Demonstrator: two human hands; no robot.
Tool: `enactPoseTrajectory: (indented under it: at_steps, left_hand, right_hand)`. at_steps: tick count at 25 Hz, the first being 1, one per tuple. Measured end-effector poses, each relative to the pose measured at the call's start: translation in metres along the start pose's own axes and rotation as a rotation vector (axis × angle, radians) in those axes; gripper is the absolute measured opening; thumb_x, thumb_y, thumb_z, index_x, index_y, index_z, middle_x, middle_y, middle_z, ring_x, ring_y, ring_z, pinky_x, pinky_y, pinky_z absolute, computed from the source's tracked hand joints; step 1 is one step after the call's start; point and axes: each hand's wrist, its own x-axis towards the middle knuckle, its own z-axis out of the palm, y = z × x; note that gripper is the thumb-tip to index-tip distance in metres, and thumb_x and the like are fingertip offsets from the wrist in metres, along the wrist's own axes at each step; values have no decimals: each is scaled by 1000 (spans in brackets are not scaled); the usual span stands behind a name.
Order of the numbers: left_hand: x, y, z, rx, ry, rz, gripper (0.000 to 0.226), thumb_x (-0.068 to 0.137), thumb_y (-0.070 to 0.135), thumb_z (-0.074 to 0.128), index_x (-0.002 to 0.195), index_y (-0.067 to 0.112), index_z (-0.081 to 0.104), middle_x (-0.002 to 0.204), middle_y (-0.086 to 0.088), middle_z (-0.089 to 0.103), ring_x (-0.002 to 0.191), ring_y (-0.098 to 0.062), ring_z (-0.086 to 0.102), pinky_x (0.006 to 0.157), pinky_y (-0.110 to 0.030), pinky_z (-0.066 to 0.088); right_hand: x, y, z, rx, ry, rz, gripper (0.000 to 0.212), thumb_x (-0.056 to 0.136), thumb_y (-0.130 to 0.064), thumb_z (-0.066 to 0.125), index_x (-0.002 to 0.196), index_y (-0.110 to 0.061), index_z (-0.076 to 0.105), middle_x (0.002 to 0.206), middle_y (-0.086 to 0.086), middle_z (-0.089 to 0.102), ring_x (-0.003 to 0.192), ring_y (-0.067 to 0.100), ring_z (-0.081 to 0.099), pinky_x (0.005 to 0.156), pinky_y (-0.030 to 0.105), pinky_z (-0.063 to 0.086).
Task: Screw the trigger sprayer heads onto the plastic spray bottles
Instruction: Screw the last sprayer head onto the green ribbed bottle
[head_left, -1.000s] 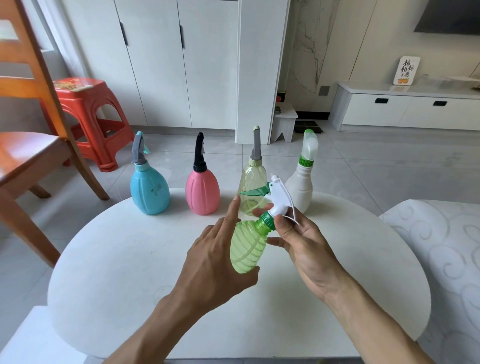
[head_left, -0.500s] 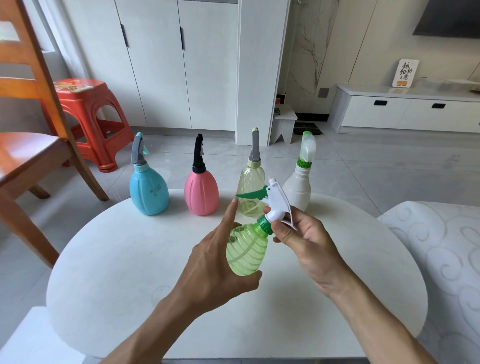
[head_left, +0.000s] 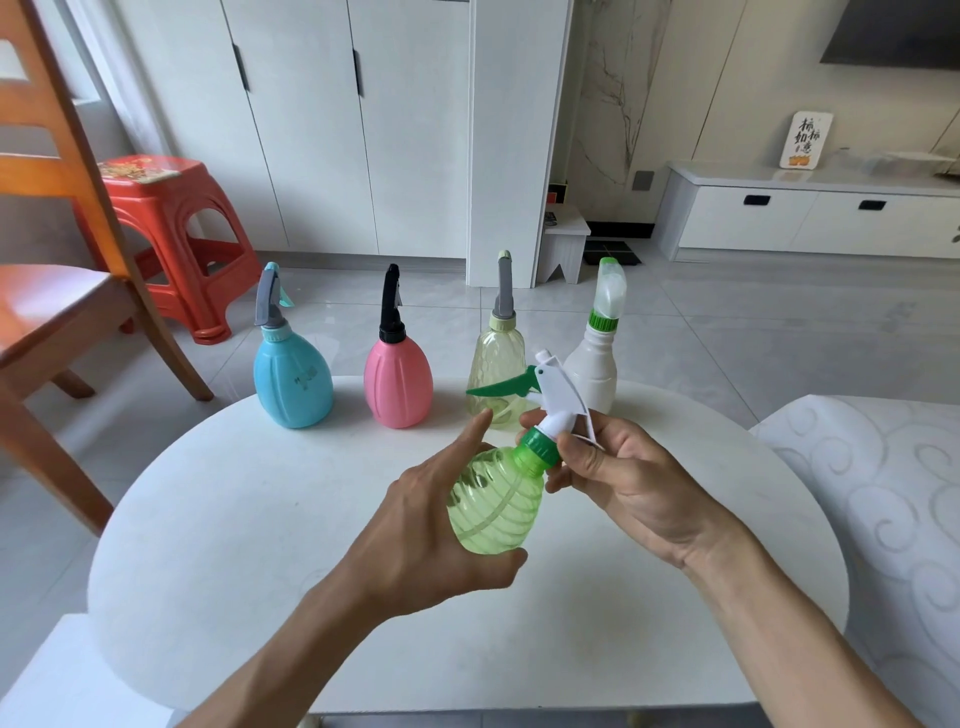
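bottle: we've got the ribbed green bottle (head_left: 493, 501) up off the tabletop (head_left: 218, 509), tilted with its neck pointing up and to the right.

left hand: our left hand (head_left: 431, 530) wraps the belly of the bottle, thumb underneath, index finger sticking out straight. So that grip is closed around the body, though loosely.

right hand: our right hand (head_left: 618, 467) pinches the green collar (head_left: 537, 448) at the base of the white sprayer head (head_left: 558, 397), fingers curled round it.

how to do it well: turn the collar only, not the whole head. We'd hold the bottle steady and let the right fingers do short twists, then re-grab.

watch out: the bottle looks thin and soft, so squeezing hard probably warps the neck and cross-threads it. Keep the head in line with the neck.

when to stop: snug, collar flat to the shoulder. Can't tell from here how far on it is.

the rest: blue (head_left: 292, 379), pink (head_left: 398, 382), clear yellowish (head_left: 496, 371) and white (head_left: 592, 371) bottles stand in a row at the far edge, heads already on by the look of it, so this one's likely the last.
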Motion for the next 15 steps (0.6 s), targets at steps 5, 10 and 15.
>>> enactPoseTrajectory:
  at_steps: [5, 10, 15]
  left_hand:
    - [-2, 1, -3, 20, 0, -38, 114, 54, 52, 78, 151, 43, 17, 122, 24, 57, 104, -1, 53, 88, -24, 49]
    - [-2, 0, -2, 59, -10, -49, 115, 54, 54, 76, 150, 45, 13, 122, 26, 55, 104, 2, 51, 84, -5, 36]
    - [0, 0, -5, 89, -13, -25, 115, 55, 55, 75, 151, 43, 13, 121, 25, 55, 101, 2, 50, 81, -2, 35]
  right_hand:
    - [-1, 2, 5, -124, 54, -64, 24, 90, -30, 64, 112, -33, 74, 119, -5, 73, 96, 10, 63, 75, 24, 51]
    - [-2, -4, 6, -208, 30, -82, 25, 93, -27, 60, 112, -35, 73, 116, -10, 74, 98, 6, 65, 76, 23, 52]
    - [-1, 0, 3, -179, 31, -85, 24, 93, -26, 59, 112, -30, 73, 115, -9, 73, 100, 4, 64, 76, 25, 52]
